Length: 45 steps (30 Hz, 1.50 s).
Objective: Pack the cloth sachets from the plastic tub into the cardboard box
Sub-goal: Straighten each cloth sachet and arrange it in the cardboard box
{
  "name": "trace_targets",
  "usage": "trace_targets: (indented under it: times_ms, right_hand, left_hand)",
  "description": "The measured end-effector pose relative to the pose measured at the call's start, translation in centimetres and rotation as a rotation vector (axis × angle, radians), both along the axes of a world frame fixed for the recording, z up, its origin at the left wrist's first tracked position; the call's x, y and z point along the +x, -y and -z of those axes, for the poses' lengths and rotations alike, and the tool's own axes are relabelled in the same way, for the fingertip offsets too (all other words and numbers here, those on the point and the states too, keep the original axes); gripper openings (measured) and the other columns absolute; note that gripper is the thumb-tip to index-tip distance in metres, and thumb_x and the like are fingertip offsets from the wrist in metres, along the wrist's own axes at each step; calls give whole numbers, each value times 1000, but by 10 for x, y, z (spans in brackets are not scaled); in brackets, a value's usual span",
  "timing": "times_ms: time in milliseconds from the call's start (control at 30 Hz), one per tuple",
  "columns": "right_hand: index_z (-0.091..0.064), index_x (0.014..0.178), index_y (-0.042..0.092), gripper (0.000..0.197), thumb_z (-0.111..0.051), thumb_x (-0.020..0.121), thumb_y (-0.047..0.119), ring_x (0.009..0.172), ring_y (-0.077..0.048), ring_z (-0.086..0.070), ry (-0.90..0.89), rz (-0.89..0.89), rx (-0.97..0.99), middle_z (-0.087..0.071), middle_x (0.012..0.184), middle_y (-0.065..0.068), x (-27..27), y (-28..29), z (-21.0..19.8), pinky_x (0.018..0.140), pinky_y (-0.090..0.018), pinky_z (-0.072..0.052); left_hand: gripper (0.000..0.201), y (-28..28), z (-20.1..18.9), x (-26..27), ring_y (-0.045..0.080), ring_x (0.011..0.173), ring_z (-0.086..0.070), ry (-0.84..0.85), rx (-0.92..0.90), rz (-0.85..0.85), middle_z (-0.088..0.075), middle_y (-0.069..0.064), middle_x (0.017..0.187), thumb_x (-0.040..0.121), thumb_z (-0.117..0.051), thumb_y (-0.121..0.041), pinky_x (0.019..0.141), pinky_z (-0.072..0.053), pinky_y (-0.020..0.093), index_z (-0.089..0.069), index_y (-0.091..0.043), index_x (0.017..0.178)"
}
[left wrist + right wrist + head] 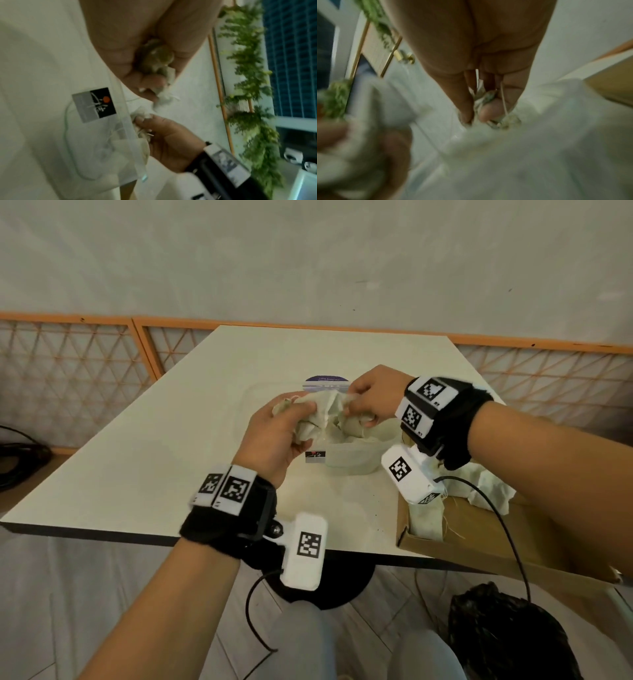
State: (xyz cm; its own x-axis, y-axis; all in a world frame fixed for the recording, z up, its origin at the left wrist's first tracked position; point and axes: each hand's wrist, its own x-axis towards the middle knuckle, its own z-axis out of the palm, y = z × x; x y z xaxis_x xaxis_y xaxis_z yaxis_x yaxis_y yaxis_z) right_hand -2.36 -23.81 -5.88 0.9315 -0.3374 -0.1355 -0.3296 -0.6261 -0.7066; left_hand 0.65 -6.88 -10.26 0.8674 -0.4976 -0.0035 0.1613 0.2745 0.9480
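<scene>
Both hands hold off-white cloth sachets (322, 416) above the clear plastic tub (352, 457) in the middle of the table. My left hand (284, 422) grips a crumpled sachet (157, 59) in its curled fingers. My right hand (363, 405) pinches another sachet (488, 97) by its gathered top, a thread hanging from it. The left wrist view shows the tub wall (120, 121) with a grey and black label. The cardboard box (486, 529) lies at the table's right front corner with several sachets (486, 487) in it.
A purple-topped round lid (325, 381) lies on the cream table (171, 440) just behind the tub. An orange lattice fence (68, 354) runs behind the table. A black bag (507, 635) sits on the floor at the lower right, below the box.
</scene>
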Motion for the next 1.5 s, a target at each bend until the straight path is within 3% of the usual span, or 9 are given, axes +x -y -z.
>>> trace_targets:
  times_ms: [167,333,400,500,567,833,1000,1233,1500]
  right_hand:
    - [-62,83,2,4,-64,83,-1,59,-15,-48,140,55,417,-52,73,-10,-4,1,-24,55,-22,-53]
    - [-54,118,-10,30,-49,89,-4,92,-25,-61,139,-44,722,-58,110,-23,-6,-11,-29,68,-27,-59]
    - [-44,131,-4,43,-38,88,-11,92,-27,-61,135,-51,752,-55,102,-22,-6,-13,-30,71,-30,-59]
    - [-28,143,9,64,-39,86,-17,87,-24,-60,140,-70,661,-51,86,-14,-6,-9,-28,71,-28,-59]
    - [-27,143,13,70,-47,84,-17,94,-27,-63,158,-64,575,-60,104,-19,-8,-6,-23,71,-29,-59]
    - [-57,116,5,34,-63,82,-1,77,-21,-67,159,35,308,-66,102,-11,-26,12,-5,52,-19,-54]
    - [-37,138,24,67,-64,81,-1,99,-20,-62,176,-170,229,-49,130,4,-33,1,6,59,-22,-56]
    - [-65,87,16,13,-57,88,6,65,-6,-62,189,-199,253,-63,73,1,-31,-12,5,64,-22,-53]
    - [-73,97,13,16,-68,83,20,61,5,-55,191,-258,-9,-66,73,12,-27,-19,9,60,-8,-41]
  left_hand:
    - [24,16,-5,5,14,81,-61,102,52,-250,-62,0,95,91,-52,-3,60,-53,19,-63,-24,91]
    - [42,31,-10,3,14,82,-64,10,28,-43,-65,2,94,80,-74,-29,66,-52,23,-60,-9,115]
    - [45,32,-10,6,14,83,-65,15,25,2,-65,4,96,78,-77,-25,65,-52,21,-58,-8,115]
    - [33,31,-12,10,14,80,-64,1,59,31,-66,2,92,78,-77,-14,60,-50,17,-60,-13,107]
    - [22,31,-13,13,17,79,-66,-7,79,31,-68,2,88,80,-72,-10,55,-48,17,-63,-16,99]
    - [5,18,-35,14,11,67,-64,-119,-226,21,-66,8,81,91,-57,-9,46,-43,13,-60,-14,91]
    - [5,16,-68,3,12,72,-64,-92,-316,177,-69,2,75,93,-54,-11,45,-42,12,-57,-15,92]
    - [9,20,-58,-9,14,75,-67,-150,-289,177,-69,1,77,92,-55,-10,44,-43,13,-58,-15,85]
    - [6,16,-57,1,14,74,-66,-166,-349,166,-67,5,84,92,-54,-11,45,-43,12,-59,-12,90]
